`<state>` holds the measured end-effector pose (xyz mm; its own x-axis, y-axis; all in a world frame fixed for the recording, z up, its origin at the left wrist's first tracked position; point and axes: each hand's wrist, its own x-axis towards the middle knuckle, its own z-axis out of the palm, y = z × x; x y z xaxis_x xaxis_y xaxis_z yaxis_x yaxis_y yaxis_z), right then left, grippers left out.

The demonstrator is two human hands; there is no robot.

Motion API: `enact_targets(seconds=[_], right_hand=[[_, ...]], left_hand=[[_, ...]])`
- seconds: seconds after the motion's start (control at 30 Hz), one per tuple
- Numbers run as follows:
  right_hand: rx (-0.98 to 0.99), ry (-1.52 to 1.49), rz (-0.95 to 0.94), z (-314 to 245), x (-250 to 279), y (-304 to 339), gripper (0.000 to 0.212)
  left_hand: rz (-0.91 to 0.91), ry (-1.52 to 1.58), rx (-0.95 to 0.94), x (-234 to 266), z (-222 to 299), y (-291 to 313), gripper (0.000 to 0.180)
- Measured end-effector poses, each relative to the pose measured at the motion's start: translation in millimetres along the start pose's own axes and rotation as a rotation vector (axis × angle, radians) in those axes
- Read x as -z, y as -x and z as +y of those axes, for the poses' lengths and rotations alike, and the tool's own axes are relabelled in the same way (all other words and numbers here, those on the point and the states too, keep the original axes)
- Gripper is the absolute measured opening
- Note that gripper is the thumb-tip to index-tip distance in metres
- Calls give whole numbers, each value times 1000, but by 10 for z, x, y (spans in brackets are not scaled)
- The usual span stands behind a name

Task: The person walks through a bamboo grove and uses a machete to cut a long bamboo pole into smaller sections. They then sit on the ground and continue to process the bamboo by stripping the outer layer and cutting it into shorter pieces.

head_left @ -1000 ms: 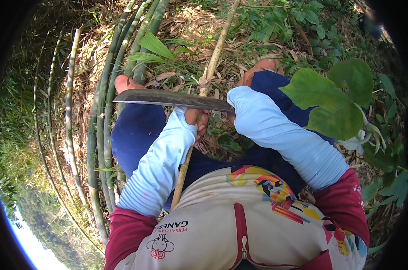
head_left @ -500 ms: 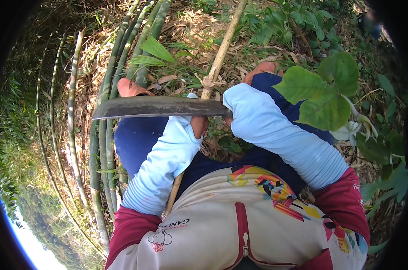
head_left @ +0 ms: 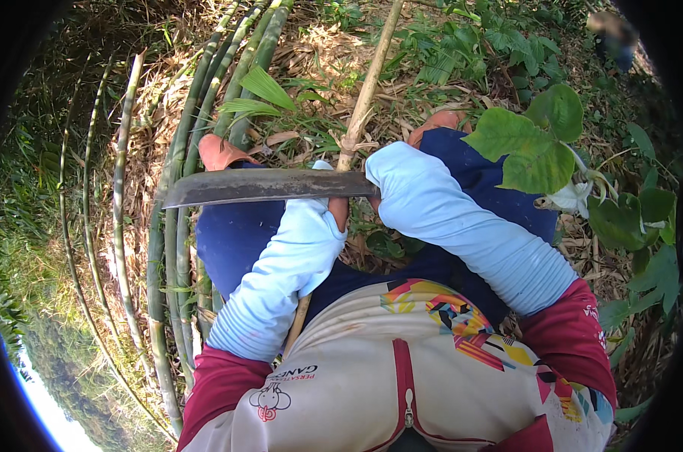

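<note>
A machete [head_left: 266,186] with a long dark blade lies crosswise in front of me, its tip to the left. My right hand [head_left: 379,177], mostly covered by a light blue sleeve, is closed around its handle end. A thin dry bamboo pole [head_left: 368,90] runs from the far ground, behind the blade and under my left forearm to my waist. Below the blade, my left hand [head_left: 339,212] is wrapped around the pole. The blade and sleeve hide most of its fingers. The blade crosses just in front of the pole below a rough node.
Several long green bamboo stems [head_left: 179,151] curve along my left. A broad-leaved plant [head_left: 534,154] with a pale flower [head_left: 571,199] rises close at right. Dry leaves [head_left: 319,56] cover the ground. Another person [head_left: 614,39] is at the far right.
The machete has shifted slightly right, its tip a little lower. My right hand has moved slightly left, and the pole has tilted a little. Both grips stay closed.
</note>
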<state>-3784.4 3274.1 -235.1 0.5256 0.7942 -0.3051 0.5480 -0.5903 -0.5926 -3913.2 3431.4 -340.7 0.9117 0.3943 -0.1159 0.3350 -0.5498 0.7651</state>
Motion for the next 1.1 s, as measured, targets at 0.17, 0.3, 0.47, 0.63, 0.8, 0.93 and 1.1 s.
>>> enact_targets(seconds=[0.17,0.3,0.47,0.63,0.8,0.93,1.1], right_hand=[[56,-25,159,175,-193,-45,14],[77,-74,249,266,-294,-93,16],[85,-121,336,284,-353,-135,13],[16,-50,215,365,-332,-191,15],[36,-69,239,418,-372,-158,30],[7,-20,188,365,-294,-114,26],[-23,-54,170,232,-304,1,20]], left_hand=[[-50,-167,-74,126,334,-43,25],[-144,-214,13,203,597,-70,24],[-124,-267,29,120,441,-88,25],[-134,-132,6,187,603,-47,24],[-144,-180,4,168,548,-47,25],[-163,-68,2,234,561,-75,30],[-189,212,185,225,442,-117,28]])
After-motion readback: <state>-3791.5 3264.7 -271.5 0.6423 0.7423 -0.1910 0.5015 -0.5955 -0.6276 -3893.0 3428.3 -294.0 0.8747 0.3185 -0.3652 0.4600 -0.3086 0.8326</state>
